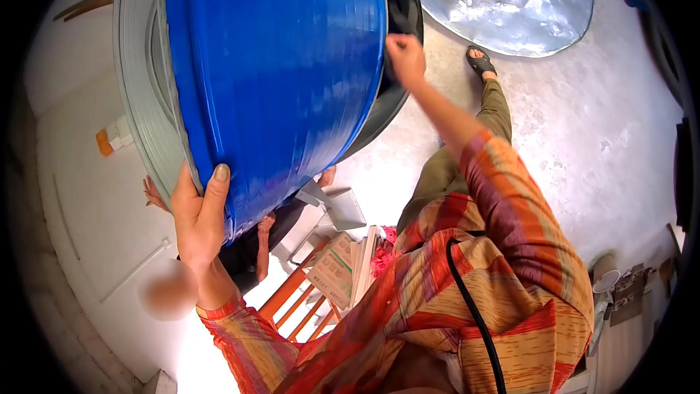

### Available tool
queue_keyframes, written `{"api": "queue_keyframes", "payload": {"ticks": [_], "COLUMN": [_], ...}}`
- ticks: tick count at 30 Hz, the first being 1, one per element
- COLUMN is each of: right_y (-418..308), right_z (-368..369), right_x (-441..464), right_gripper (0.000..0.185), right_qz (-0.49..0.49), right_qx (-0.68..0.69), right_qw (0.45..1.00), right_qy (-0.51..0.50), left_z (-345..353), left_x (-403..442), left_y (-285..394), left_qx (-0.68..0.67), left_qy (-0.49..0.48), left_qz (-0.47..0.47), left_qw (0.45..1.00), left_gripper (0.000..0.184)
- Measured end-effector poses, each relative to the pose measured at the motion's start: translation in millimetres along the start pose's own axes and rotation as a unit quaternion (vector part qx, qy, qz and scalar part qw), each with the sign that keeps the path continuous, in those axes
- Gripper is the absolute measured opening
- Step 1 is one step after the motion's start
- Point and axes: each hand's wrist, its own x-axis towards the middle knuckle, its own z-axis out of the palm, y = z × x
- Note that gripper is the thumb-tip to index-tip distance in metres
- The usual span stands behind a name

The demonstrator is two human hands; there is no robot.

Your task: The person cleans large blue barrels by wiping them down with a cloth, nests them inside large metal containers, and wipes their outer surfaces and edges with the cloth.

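Observation:
A large, curved, glossy blue drum-like body (277,66) fills the upper middle of the view. A wide pale grey ridged band (135,51) runs along its left side, and a black rim (405,0) shows at its right. My left hand (200,211) clasps the lower left edge, thumb on the blue surface and fingers behind the grey band. At the right edge of the blue surface, my right hand (407,62) is closed against the rim. What its fingers pinch, if anything, is hidden.
A round shiny silver sheet (510,0) lies on the pale floor at upper right. Below the drum, another person's arm (263,252) shows near a cardboard box (334,270) and a red slatted chair (292,303). Assorted items (631,292) stand at lower right.

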Motion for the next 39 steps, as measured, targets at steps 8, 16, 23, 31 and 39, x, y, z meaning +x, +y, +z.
{"api": "queue_keyframes", "payload": {"ticks": [8,16,23,31,39], "right_y": [49,94,-38,21,56], "right_z": [21,-3,-18,31,39], "right_x": [-194,-159,-5,-115,-243], "right_gripper": [0.021,0.023,0.031,0.030,0.026], "right_qz": [0.174,0.136,-0.026,-0.115,0.104], "right_qx": [-0.050,0.126,0.278,0.088,0.125], "right_qw": [0.970,0.982,0.960,0.986,0.977], "right_qy": [-0.165,-0.021,-0.018,0.083,-0.139], "left_z": [4,-4,-3,-2,-9], "left_x": [4,2,1,2,1], "left_y": [5,-13,-6,-10,-11], "left_qx": [-0.087,-0.109,-0.154,-0.154,-0.169], "left_qy": [0.011,0.002,-0.024,-0.025,-0.027], "left_qz": [0.007,0.025,0.032,0.040,0.024], "left_qw": [0.996,0.994,0.987,0.987,0.985], "left_gripper": [0.036,0.034,0.033,0.034,0.036]}}
